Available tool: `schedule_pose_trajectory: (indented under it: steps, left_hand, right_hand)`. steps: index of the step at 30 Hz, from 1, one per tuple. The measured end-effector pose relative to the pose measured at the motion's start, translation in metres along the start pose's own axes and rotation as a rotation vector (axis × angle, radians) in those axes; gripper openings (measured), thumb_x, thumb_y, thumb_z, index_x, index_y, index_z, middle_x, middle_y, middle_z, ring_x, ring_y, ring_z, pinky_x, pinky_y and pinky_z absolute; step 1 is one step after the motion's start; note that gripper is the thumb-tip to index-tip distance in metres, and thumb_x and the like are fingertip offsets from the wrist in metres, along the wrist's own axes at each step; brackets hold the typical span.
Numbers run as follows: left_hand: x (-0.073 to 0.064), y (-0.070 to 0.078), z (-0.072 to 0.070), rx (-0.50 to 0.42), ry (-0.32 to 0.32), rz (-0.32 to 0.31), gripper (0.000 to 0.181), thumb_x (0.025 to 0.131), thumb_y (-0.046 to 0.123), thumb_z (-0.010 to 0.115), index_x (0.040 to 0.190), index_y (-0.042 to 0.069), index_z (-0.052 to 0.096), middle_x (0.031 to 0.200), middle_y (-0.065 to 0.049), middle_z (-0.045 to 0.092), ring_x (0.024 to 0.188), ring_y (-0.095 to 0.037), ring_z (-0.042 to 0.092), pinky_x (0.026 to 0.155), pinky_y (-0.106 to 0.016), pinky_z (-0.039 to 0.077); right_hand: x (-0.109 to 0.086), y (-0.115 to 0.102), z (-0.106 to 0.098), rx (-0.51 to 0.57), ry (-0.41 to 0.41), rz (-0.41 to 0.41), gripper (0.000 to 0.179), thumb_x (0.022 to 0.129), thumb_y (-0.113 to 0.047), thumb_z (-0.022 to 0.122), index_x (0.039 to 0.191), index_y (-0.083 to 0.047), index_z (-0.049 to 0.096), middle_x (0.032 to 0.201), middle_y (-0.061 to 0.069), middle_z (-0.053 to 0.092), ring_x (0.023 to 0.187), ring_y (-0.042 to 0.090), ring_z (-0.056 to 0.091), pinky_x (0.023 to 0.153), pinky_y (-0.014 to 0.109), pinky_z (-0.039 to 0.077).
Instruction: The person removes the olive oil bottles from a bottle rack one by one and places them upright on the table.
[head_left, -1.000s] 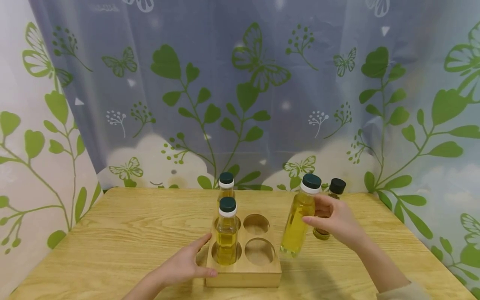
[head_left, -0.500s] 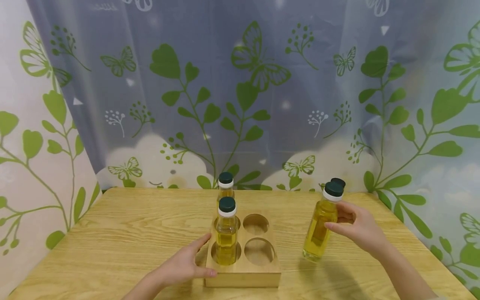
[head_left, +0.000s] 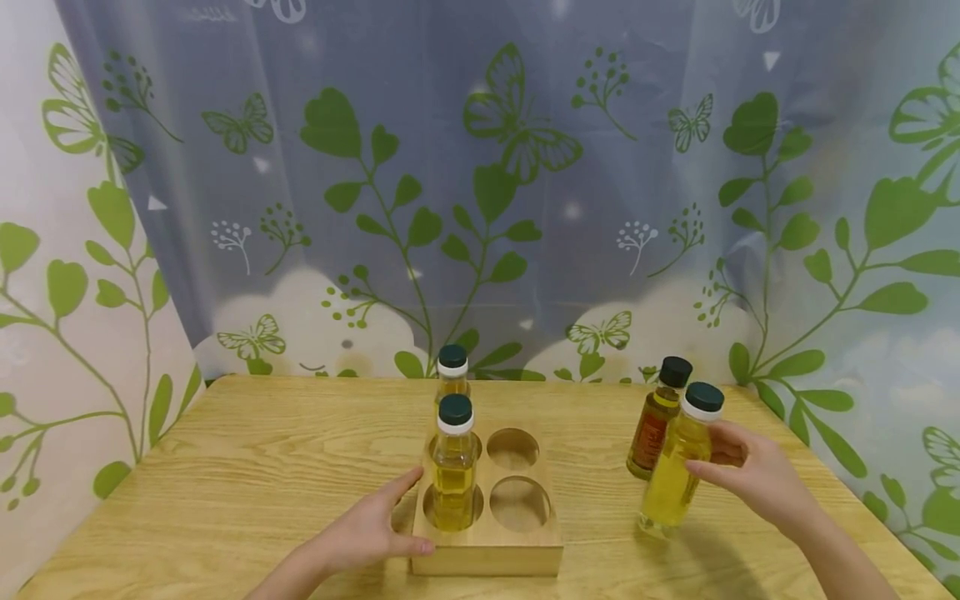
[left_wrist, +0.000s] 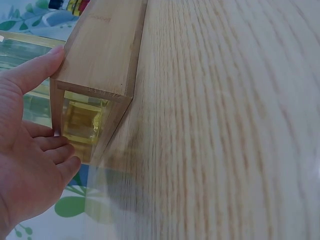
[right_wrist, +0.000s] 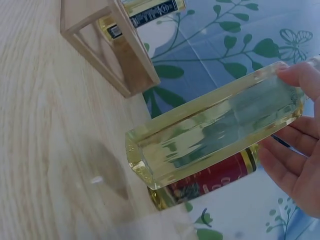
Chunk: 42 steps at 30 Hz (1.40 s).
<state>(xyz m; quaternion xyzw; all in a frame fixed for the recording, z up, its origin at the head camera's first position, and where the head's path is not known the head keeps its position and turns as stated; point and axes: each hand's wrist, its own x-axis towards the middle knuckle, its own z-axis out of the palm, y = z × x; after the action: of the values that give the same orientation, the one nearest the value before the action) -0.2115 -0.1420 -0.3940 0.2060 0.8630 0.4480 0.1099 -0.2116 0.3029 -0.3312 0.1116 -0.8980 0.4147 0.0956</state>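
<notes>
My right hand [head_left: 761, 475] holds a clear bottle of yellow oil [head_left: 677, 471] with a dark green cap, tilted. In the right wrist view the bottle [right_wrist: 215, 125] is above the table, its base apart from the wood. My left hand [head_left: 363, 525] grips the left side of a wooden bottle rack [head_left: 486, 560], thumb at the front corner. Two similar oil bottles stand in its left holes: the front bottle [head_left: 454, 475] and the back bottle [head_left: 452, 379], partly hidden. Both right holes hold nothing. The left wrist view shows the rack's open side [left_wrist: 82, 117].
A darker bottle [head_left: 652, 429] with a black cap and red label stands on the table behind the held one. The wooden table [head_left: 262, 450] reaches back to a curtain [head_left: 420, 208] printed with leaves and butterflies.
My right hand has moved right and toward me with the oil bottle, away from the rack; the red-labelled bottle now shows more. My left hand and the rack have stayed put.
</notes>
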Motion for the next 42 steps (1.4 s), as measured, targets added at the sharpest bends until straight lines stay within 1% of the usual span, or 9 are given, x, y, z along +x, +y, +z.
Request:
schedule_pose_trajectory:
  steps: [4,15,17,21,24,29,32,35,42]
  left_hand:
    - [-0.001,0.000,0.000,0.001,-0.002,-0.001,0.098,0.074,0.039,0.077,0.144,-0.005,0.023,0.144,-0.027,0.029,0.129,-0.045,0.028,0.101,-0.061,0.024]
    - [0.001,0.000,0.000,-0.002,-0.011,-0.014,0.099,0.074,0.039,0.077,0.144,-0.005,0.023,0.145,-0.027,0.028,0.130,-0.045,0.028,0.102,-0.061,0.024]
    - [0.001,0.000,0.000,-0.003,-0.012,-0.012,0.099,0.074,0.039,0.077,0.144,-0.005,0.023,0.145,-0.027,0.028,0.130,-0.045,0.028,0.102,-0.061,0.024]
    - [0.001,-0.001,-0.001,-0.004,-0.016,-0.010,0.098,0.075,0.040,0.076,0.144,-0.005,0.023,0.145,-0.027,0.028,0.130,-0.045,0.028,0.102,-0.061,0.024]
    - [0.002,0.000,-0.001,-0.002,-0.016,-0.012,0.098,0.074,0.040,0.076,0.144,-0.005,0.023,0.145,-0.026,0.028,0.130,-0.045,0.028,0.102,-0.061,0.024]
    - [0.002,0.000,-0.001,0.000,-0.013,-0.012,0.099,0.074,0.040,0.076,0.144,-0.005,0.023,0.145,-0.027,0.028,0.130,-0.045,0.028,0.102,-0.061,0.024]
    - [0.002,-0.001,-0.001,0.001,-0.013,-0.010,0.099,0.074,0.040,0.076,0.144,-0.005,0.023,0.145,-0.027,0.027,0.130,-0.045,0.028,0.102,-0.061,0.024]
    - [0.001,-0.001,-0.001,0.003,-0.010,-0.006,0.099,0.074,0.040,0.076,0.144,-0.005,0.023,0.145,-0.027,0.027,0.130,-0.045,0.027,0.102,-0.061,0.023]
    - [0.001,-0.001,0.000,0.001,-0.009,-0.004,0.099,0.074,0.039,0.076,0.144,-0.006,0.023,0.144,-0.028,0.028,0.130,-0.045,0.027,0.102,-0.060,0.023]
  right_hand:
    - [-0.003,0.007,-0.002,0.001,0.012,-0.005,0.047,0.084,-0.013,0.069,0.121,0.010,0.053,0.111,0.024,0.061,0.083,-0.001,0.060,0.068,0.022,0.052]
    - [-0.003,0.026,-0.010,-0.012,-0.032,0.081,0.058,0.086,-0.017,0.068,0.126,0.016,0.044,0.119,0.031,0.054,0.084,-0.008,0.056,0.071,0.020,0.051]
    - [-0.001,0.029,-0.011,-0.021,-0.040,0.090,0.059,0.086,-0.019,0.067,0.127,0.016,0.043,0.121,0.032,0.053,0.088,0.001,0.060,0.072,0.022,0.051]
    - [0.001,0.036,-0.014,-0.025,-0.052,0.083,0.061,0.086,-0.019,0.067,0.128,0.016,0.041,0.121,0.033,0.052,0.090,0.000,0.059,0.072,0.021,0.050]
    - [0.003,0.039,-0.015,-0.026,-0.062,0.076,0.063,0.086,-0.018,0.066,0.129,0.018,0.039,0.122,0.034,0.050,0.094,0.008,0.061,0.073,0.021,0.050]
    - [0.003,0.040,-0.018,-0.052,-0.095,0.090,0.069,0.087,-0.020,0.065,0.131,0.022,0.031,0.124,0.040,0.043,0.106,0.046,0.054,0.076,0.034,0.053]
    - [0.005,0.039,-0.020,-0.030,-0.120,0.078,0.068,0.088,-0.018,0.064,0.133,0.020,0.030,0.126,0.040,0.042,0.108,0.048,0.051,0.077,0.033,0.053]
    - [0.007,0.038,-0.021,0.013,-0.140,0.055,0.065,0.089,-0.016,0.063,0.135,0.016,0.030,0.129,0.037,0.042,0.109,0.042,0.053,0.076,0.025,0.051]
    - [0.008,0.041,-0.024,0.150,-0.188,0.020,0.060,0.090,-0.009,0.060,0.135,0.014,0.027,0.129,0.038,0.041,0.097,-0.002,0.055,0.075,0.024,0.051]
